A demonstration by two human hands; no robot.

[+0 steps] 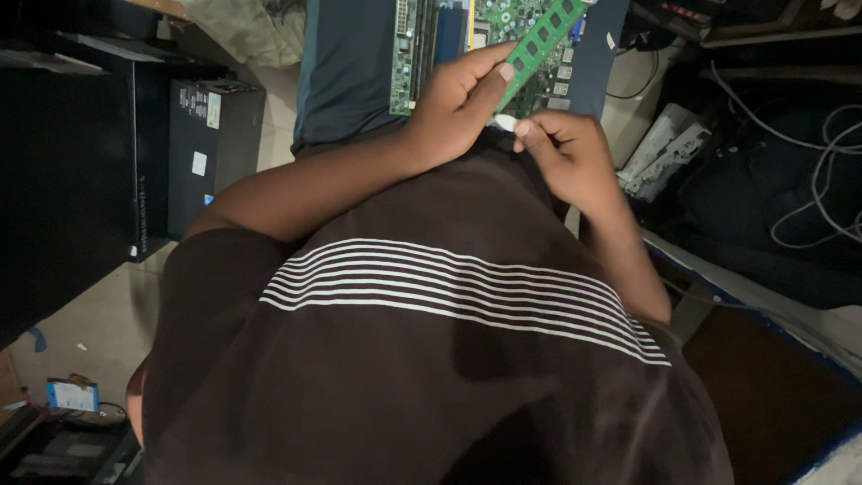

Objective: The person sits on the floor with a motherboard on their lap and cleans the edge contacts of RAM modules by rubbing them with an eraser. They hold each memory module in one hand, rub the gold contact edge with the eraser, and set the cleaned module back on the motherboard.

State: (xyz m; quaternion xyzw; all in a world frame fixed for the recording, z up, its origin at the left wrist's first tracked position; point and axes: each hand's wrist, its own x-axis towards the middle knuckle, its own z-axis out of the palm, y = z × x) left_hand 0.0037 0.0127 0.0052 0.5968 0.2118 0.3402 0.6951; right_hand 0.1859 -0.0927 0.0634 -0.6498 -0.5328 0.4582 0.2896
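Nearest the lens, a soft dark-brown T-shirt (431, 377), matte knit, crossed by a band of thin white stripes. Beyond it, two bare forearms converging toward the top of the view. Left hand (462, 99) curled, grip closed on a long, flat green memory module (539, 40), thumb and forefinger pinching its lower end; module tilted diagonally, upper end pointing away and to the right, dark rectangular chips in a row along its face. Right hand (566, 148) just beside, grip narrow, fingertips pinched on a small white oblong piece (505, 121), smooth and rounded, touching the module's lower edge; what the piece is, cannot tell. Behind both hands, a green motherboard (503, 36), rigid and densely studded with small components and long slot connectors, lying on a dark blue-grey surface (346, 72). Off to the left, boxy black computer cases (211, 153) with flat matte sides and pale labels, standing on a pale tiled floor (90, 314). Off to the right, loose white cables (831, 171) looping over dark clutter, near a grey-white plastic part (660, 148).
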